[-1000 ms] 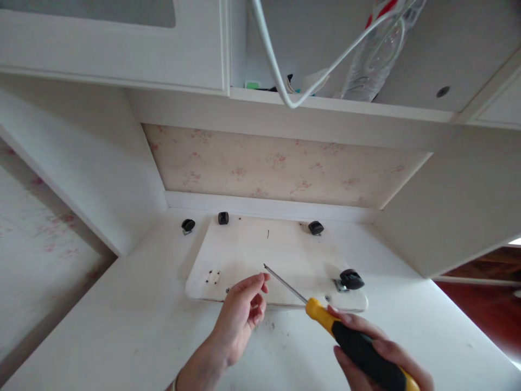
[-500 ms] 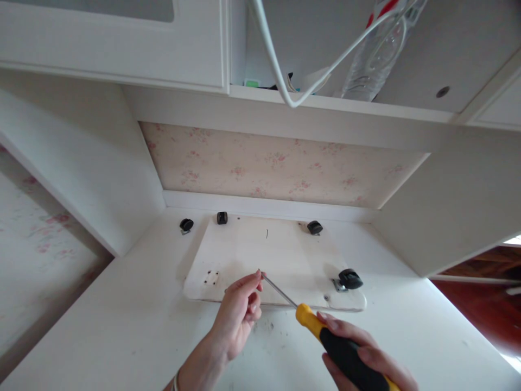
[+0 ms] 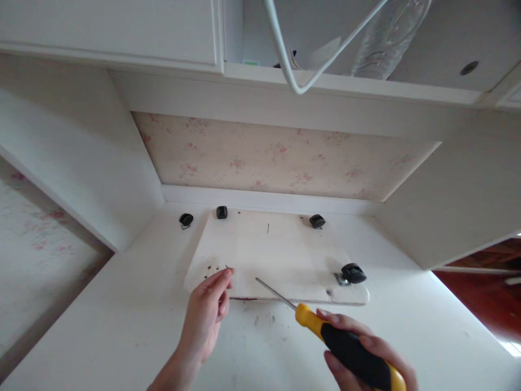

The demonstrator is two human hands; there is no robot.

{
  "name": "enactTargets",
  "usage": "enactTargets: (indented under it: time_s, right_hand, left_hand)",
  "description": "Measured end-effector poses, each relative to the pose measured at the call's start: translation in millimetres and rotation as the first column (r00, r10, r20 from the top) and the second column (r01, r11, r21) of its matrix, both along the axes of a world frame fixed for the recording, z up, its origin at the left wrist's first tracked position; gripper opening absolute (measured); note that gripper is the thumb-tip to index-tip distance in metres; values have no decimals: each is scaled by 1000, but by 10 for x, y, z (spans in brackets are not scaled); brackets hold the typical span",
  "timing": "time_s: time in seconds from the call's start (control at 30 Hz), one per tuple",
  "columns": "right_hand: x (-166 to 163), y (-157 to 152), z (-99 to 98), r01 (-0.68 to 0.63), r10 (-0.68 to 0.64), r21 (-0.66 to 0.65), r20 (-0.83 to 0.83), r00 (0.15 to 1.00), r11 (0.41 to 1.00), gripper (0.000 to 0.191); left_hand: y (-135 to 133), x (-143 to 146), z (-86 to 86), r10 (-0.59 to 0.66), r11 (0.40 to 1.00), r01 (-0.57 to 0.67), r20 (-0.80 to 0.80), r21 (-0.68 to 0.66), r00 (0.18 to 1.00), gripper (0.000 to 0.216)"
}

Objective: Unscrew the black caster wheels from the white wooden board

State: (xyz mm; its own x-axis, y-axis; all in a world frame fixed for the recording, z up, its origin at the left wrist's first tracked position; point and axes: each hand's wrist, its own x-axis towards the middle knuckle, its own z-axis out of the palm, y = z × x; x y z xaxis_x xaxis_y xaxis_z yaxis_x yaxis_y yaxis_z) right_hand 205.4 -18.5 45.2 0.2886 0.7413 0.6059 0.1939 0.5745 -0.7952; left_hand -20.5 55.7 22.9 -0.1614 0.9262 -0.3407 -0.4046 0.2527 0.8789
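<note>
My right hand (image 3: 368, 361) grips a screwdriver (image 3: 325, 328) with a yellow and black handle. Its thin shaft points up and left over the front edge of a white board (image 3: 280, 255) lying on the white desk (image 3: 101, 326). My left hand (image 3: 207, 317) reaches to the board's front left corner, fingers pinched on a small dark screw near the screw holes (image 3: 212, 267). A black caster wheel (image 3: 352, 273) is mounted at the board's front right corner. Two more casters (image 3: 316, 221) (image 3: 222, 212) sit at the far corners.
A loose caster (image 3: 186, 220) lies on the desk left of the board. White cabinet side panels stand at left and right. A shelf above holds a plastic bottle (image 3: 386, 38), and a white cable (image 3: 301, 81) loops down. Floral wallpaper backs the desk.
My left hand moved left from the screwdriver tip to the board's front left corner. The screwdriver stayed about where it was. The view tilted down slightly.
</note>
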Motion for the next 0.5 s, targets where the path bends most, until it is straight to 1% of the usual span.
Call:
enactTargets:
  time_s: [0.07, 0.1, 0.17, 0.2, 0.23, 0.27, 0.3, 0.33, 0.37, 0.4, 0.43, 0.47, 0.5]
  right_hand:
    - [-27, 2, -31, 16, -19, -33, -79, 997, 999, 33]
    - [-35, 2, -46, 22, -28, -59, -119, 992, 998, 31]
    - [-30, 1, -76, 22, -44, -113, -191, 981, 993, 28]
    - [-13, 2, -93, 19, -50, -138, -221, 974, 990, 29]
    - [12, 4, -113, 13, -51, -155, -245, 968, 988, 30]
    - [44, 5, -135, 6, -50, -165, -262, 964, 986, 32]
    - [82, 6, -160, 2, -49, -168, -275, 960, 986, 34]
    - [123, 6, -187, 2, -50, -165, -287, 957, 986, 36]
    - [166, 4, -212, 5, -55, -164, -302, 952, 986, 38]
    - [210, 0, -234, 13, -67, -166, -319, 945, 986, 40]
    - [254, -5, -249, 28, -86, -172, -338, 937, 985, 41]
    - [299, -12, -255, 51, -114, -183, -358, 927, 982, 41]
    - [346, -19, -248, 78, -148, -195, -375, 915, 978, 41]
  left_hand:
    - [-48, -278, -85, 107, 994, -102, -205, 34, 973, 44]
    - [-72, -430, -136, 138, 990, -135, -323, 34, 936, 45]
    - [-120, -736, -259, 175, 981, -193, -524, 19, 833, 48]
    - [-140, -879, -332, 179, 974, -227, -626, 3, 759, 48]
    - [-158, -1008, -413, 146, 975, -224, -734, -8, 663, 46]
    - [-172, -1118, -503, 101, 978, -208, -840, -14, 533, 42]
    - [-181, -1208, -597, 64, 986, -168, -924, 0, 377, 35]
    - [-185, -1274, -692, 28, 995, -101, -975, 6, 220, 31]
    - [-184, -1318, -784, 8, 999, -54, -996, 3, 86, 31]
    - [-177, -1340, -867, -37, 999, -14, -999, -36, -5, 30]
    - [-166, -1343, -935, -87, 996, 23, -994, -88, -60, 30]
    - [-150, -1331, -987, -116, 992, 44, -989, -121, -96, 28]
    - [-130, -1309, -1018, -130, 989, 53, -986, -136, -102, 26]
